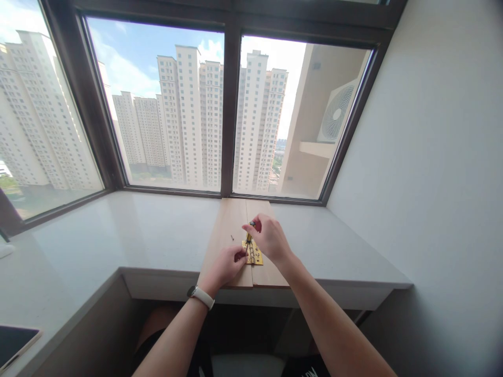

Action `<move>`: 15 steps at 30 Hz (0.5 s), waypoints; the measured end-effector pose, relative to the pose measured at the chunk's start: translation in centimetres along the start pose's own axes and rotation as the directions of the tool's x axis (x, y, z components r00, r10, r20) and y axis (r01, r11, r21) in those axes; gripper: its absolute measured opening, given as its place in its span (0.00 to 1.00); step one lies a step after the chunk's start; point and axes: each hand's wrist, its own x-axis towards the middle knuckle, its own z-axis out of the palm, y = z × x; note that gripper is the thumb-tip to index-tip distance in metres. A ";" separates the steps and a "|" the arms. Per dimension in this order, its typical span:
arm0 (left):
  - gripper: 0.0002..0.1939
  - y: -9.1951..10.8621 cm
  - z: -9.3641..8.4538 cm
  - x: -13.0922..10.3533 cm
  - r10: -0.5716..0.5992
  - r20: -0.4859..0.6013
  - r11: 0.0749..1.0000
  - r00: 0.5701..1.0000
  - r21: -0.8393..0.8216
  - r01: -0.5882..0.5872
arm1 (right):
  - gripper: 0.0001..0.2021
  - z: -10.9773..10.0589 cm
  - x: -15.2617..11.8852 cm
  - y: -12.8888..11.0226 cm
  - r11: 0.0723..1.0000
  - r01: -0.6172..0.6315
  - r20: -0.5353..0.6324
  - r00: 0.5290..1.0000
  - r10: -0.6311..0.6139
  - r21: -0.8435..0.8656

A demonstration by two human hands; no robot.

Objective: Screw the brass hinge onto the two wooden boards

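My right hand (268, 235) is closed around the yellow-and-black handle of a screwdriver (249, 237), held nearly upright with its tip pointing down. Under it lies a small yellow board (257, 257) dotted with small dark metal pieces, probably screws. At the board's left edge, my left hand (228, 267) has its thumb and fingers pinched together beside the screwdriver's lower end. What sits between those fingertips is too small to make out. One loose screw-like piece (232, 238) rests on the wooden board (223, 225), up and left of the yellow one.
The wooden board spans the white sill counter (165, 235) from the window frame (228, 104) to the front edge. A white wall (424, 146) rises on the right. At lower left lies a dark flat device (18, 343). My left wrist wears a white-strapped watch (202, 297).
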 end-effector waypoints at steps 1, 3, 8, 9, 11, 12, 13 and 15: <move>0.09 -0.1 0.0 0.0 0.003 -0.002 1.000 1.000 0.002 -0.003 | 0.18 0.1 -0.1 0.1 1.000 0.005 -0.009 1.000 -0.005 -0.003; 0.09 -0.3 0.2 0.1 0.010 -0.005 1.000 1.000 0.005 -0.010 | 0.17 0.5 -0.2 0.3 1.000 0.018 -0.030 0.999 -0.018 0.011; 0.09 -0.9 0.4 0.1 -0.003 -0.007 1.000 1.000 0.008 0.003 | 0.12 1.9 -1.0 0.3 0.962 0.016 0.059 0.998 -0.033 0.273; 0.09 -0.9 0.4 0.1 -0.004 -0.008 1.000 1.000 0.006 0.004 | 0.12 2.0 -1.0 0.1 0.944 0.008 0.060 0.998 -0.029 0.329; 0.08 -1.0 0.4 0.0 -0.002 -0.010 1.000 1.000 -0.007 0.002 | 0.13 1.7 -1.1 -0.3 0.903 0.002 0.003 1.000 -0.003 0.431; 0.08 -1.1 0.4 0.0 -0.003 -0.011 1.000 1.000 -0.018 0.003 | 0.13 1.3 -1.1 -0.5 0.876 0.003 -0.043 0.999 0.020 0.481; 0.09 -1.1 0.4 0.0 -0.006 -0.010 1.000 1.000 -0.029 0.006 | 0.14 0.8 -1.1 -0.7 0.845 0.006 -0.084 0.995 0.046 0.535; 0.10 -1.3 0.3 -0.1 -0.020 -0.011 0.999 1.000 -0.043 0.020 | 0.14 -0.3 -1.3 -0.6 0.771 0.019 -0.154 0.983 0.103 0.637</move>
